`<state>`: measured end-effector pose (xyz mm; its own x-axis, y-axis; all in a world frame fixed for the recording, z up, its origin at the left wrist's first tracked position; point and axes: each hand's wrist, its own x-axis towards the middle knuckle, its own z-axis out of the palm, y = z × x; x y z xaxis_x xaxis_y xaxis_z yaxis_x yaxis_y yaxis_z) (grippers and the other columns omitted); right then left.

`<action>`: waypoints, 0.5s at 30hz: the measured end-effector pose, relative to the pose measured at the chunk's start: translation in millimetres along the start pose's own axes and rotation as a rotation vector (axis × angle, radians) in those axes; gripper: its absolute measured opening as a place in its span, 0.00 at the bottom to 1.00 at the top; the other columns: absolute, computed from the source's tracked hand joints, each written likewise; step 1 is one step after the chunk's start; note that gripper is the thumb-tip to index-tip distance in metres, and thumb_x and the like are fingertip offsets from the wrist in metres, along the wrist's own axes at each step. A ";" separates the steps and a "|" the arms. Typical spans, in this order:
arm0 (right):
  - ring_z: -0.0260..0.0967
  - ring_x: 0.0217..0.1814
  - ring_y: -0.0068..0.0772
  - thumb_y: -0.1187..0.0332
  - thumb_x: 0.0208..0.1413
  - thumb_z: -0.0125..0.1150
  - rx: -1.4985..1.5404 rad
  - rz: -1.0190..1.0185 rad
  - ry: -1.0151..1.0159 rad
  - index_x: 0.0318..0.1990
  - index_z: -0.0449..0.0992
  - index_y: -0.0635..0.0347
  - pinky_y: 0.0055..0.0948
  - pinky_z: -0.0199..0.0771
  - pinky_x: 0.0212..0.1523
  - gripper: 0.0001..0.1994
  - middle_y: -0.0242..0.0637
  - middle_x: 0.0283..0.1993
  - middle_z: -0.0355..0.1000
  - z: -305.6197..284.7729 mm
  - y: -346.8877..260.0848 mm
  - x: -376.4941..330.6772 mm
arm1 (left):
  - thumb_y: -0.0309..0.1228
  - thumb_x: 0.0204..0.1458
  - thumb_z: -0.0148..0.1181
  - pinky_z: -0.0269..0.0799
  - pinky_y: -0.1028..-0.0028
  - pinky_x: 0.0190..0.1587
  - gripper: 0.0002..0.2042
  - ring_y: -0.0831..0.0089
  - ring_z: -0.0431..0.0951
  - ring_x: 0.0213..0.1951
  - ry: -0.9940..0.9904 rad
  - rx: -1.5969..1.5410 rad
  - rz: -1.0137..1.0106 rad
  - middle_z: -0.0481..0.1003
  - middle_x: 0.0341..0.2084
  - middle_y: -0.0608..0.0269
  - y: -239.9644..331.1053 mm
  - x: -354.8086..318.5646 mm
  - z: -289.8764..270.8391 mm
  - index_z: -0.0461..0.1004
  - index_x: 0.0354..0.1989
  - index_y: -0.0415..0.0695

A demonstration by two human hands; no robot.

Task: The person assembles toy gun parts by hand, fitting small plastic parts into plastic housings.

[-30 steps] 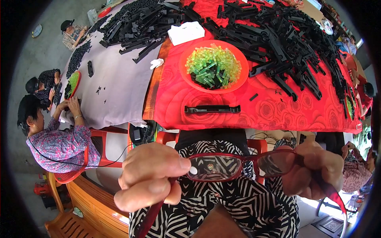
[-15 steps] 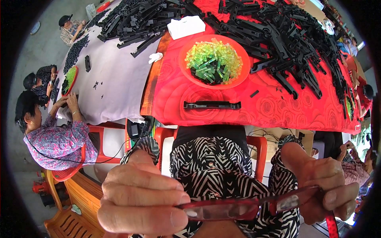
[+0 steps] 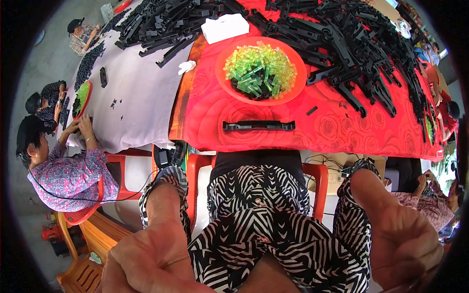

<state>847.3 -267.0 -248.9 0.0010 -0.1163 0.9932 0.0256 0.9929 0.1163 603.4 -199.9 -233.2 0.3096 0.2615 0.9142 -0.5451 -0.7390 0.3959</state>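
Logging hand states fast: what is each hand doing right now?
Left hand: fingers closed, contents cannot be told.
Right hand: fingers curled, contents cannot be told.

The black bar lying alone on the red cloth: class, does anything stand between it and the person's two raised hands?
Nothing visible does. The black bar lies alone near the table edge; left hand and right hand are raised above the lap.

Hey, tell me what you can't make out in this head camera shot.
- Left hand: fingers cut off by the lower edge, so its grip cannot be judged.
- Right hand: fingertips run into the dark fisheye rim; any held thing is hidden.
- Green pieces in the red bowl: too small to tell their shape.
- Black parts pile: far end bends into the rim.
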 end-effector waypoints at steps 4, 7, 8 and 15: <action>0.47 0.28 0.14 0.42 0.32 0.71 0.080 -0.074 0.011 0.34 0.62 0.54 0.07 0.49 0.24 0.32 0.22 0.30 0.53 13.0 17.4 0.1 | 0.33 0.58 0.45 0.69 0.79 0.23 0.05 0.77 0.70 0.25 0.252 0.018 0.133 0.67 0.25 0.68 -9.6 -8.0 13.6 0.63 0.35 0.46; 0.48 0.30 0.14 0.40 0.32 0.71 0.068 -0.070 -0.026 0.36 0.61 0.53 0.07 0.49 0.27 0.34 0.22 0.31 0.53 3.6 13.1 3.9 | 0.32 0.58 0.46 0.66 0.80 0.20 0.05 0.80 0.67 0.23 0.326 0.079 0.250 0.63 0.24 0.71 -20.2 -3.4 14.5 0.60 0.32 0.48; 0.49 0.31 0.15 0.40 0.33 0.70 0.049 -0.049 -0.057 0.38 0.60 0.53 0.09 0.49 0.30 0.34 0.23 0.32 0.53 -2.5 10.0 4.8 | 0.31 0.58 0.47 0.65 0.81 0.20 0.05 0.81 0.66 0.22 0.324 0.140 0.380 0.62 0.24 0.71 -23.6 -1.4 14.2 0.60 0.32 0.48; 0.58 0.39 0.22 0.40 0.41 0.62 -0.078 0.102 -0.257 0.53 0.54 0.48 0.22 0.53 0.47 0.37 0.30 0.42 0.56 -24.0 1.7 0.9 | 0.32 0.56 0.51 0.69 0.81 0.23 0.06 0.80 0.68 0.25 0.183 -0.022 0.337 0.65 0.27 0.71 -23.1 -5.3 0.9 0.61 0.36 0.48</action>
<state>871.4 -266.0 -247.9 -0.2457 0.0039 0.9693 0.1153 0.9930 0.0252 615.0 -184.9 -247.3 -0.0336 0.1140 0.9929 -0.6099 -0.7894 0.0700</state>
